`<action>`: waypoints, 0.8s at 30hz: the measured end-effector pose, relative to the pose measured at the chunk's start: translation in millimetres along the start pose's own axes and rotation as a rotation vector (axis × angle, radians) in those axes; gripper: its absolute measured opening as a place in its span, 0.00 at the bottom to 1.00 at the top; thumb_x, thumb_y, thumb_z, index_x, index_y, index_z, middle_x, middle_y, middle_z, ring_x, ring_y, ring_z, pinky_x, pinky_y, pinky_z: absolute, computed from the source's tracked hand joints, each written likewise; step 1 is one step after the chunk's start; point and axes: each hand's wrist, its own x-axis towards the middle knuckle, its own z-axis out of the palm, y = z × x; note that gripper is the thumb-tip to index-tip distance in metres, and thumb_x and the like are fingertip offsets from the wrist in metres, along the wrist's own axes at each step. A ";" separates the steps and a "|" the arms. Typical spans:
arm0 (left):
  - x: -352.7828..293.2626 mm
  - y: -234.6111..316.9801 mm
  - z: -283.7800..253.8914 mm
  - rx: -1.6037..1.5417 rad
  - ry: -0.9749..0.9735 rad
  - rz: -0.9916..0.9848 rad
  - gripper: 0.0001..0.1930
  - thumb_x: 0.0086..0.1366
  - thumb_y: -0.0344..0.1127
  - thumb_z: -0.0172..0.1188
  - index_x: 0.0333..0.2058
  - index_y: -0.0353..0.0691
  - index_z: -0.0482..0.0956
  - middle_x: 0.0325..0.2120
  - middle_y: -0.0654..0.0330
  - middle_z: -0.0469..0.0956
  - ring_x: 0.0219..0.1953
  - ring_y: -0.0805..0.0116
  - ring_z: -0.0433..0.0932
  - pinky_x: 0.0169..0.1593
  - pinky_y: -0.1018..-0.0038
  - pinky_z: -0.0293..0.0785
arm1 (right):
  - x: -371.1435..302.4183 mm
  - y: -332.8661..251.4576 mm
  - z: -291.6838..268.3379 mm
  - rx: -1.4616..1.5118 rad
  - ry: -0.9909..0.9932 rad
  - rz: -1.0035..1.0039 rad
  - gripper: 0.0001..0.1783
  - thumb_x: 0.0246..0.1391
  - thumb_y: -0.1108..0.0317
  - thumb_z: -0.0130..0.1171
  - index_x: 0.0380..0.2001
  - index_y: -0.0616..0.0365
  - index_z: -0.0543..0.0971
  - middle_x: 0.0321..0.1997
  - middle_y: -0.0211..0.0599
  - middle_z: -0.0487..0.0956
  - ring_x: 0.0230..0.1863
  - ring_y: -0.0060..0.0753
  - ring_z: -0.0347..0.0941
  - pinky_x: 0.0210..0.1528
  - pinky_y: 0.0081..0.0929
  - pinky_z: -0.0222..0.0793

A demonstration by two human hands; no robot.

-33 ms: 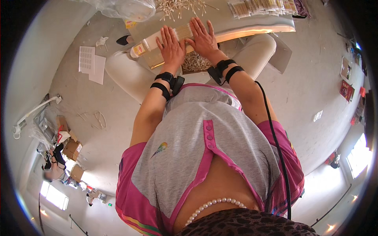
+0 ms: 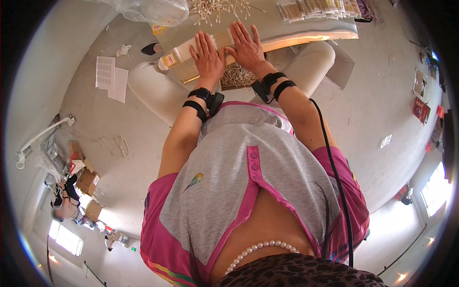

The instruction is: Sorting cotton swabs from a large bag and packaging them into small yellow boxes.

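Head view shows both palms pressed flat, fingers spread, on a row of thin pale sticks [image 2: 224, 39] lying side by side in a long clear packet [image 2: 184, 53] at the table edge. Neither hand closes round anything: the left hand [image 2: 208, 53] lies on the middle of the row and the right hand [image 2: 248, 47] touches it just beside, thumbs nearly meeting. Directly below the hands, towards the body, sits a brown box [image 2: 239, 76] heaped with loose sticks. Beyond the fingertips more loose sticks [image 2: 217, 8] lie scattered on the table [image 2: 311, 36], and further to the right of the grip filled packets [image 2: 318, 8] are lined up together. A crumpled clear bag [image 2: 148, 10] lies off to the left. Judging by this, several packets are done, one is being levelled, and plenty of loose stock remains.
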 end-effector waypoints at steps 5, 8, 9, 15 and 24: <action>-1.6 1.8 0.8 -0.035 -0.012 -0.025 0.40 0.72 0.56 0.41 0.70 0.28 0.47 0.73 0.44 0.44 0.76 0.49 0.37 0.72 0.45 0.31 | -1.7 4.6 3.2 0.142 0.089 -0.005 0.42 0.66 0.38 0.41 0.73 0.54 0.53 0.78 0.33 0.50 0.79 0.32 0.40 0.77 0.50 0.29; -3.1 0.2 1.2 -0.021 -0.024 -0.035 0.41 0.72 0.57 0.42 0.70 0.28 0.47 0.73 0.44 0.43 0.76 0.50 0.37 0.72 0.45 0.31 | 0.4 5.2 -0.1 0.087 0.065 -0.008 0.42 0.66 0.38 0.41 0.73 0.54 0.54 0.78 0.33 0.50 0.79 0.32 0.40 0.78 0.49 0.30; -3.7 -0.3 1.5 -0.020 -0.025 -0.038 0.41 0.72 0.57 0.42 0.70 0.28 0.47 0.73 0.44 0.43 0.76 0.50 0.37 0.72 0.45 0.31 | 1.2 4.8 -1.4 0.014 0.027 -0.012 0.42 0.66 0.38 0.40 0.73 0.54 0.54 0.78 0.33 0.50 0.79 0.32 0.40 0.78 0.49 0.30; -1.0 2.1 4.1 -0.020 -0.011 -0.033 0.40 0.72 0.54 0.44 0.70 0.28 0.47 0.73 0.44 0.43 0.76 0.50 0.37 0.72 0.45 0.31 | 2.2 7.8 3.2 0.114 0.086 -0.046 0.41 0.67 0.38 0.39 0.73 0.54 0.54 0.78 0.32 0.50 0.79 0.32 0.41 0.78 0.48 0.31; -0.4 4.5 1.3 -0.029 0.008 -0.047 0.39 0.72 0.52 0.45 0.69 0.28 0.48 0.73 0.44 0.44 0.76 0.50 0.38 0.72 0.45 0.31 | 3.5 9.7 4.2 0.178 0.113 -0.040 0.40 0.67 0.39 0.40 0.73 0.53 0.54 0.78 0.33 0.51 0.79 0.32 0.42 0.78 0.47 0.31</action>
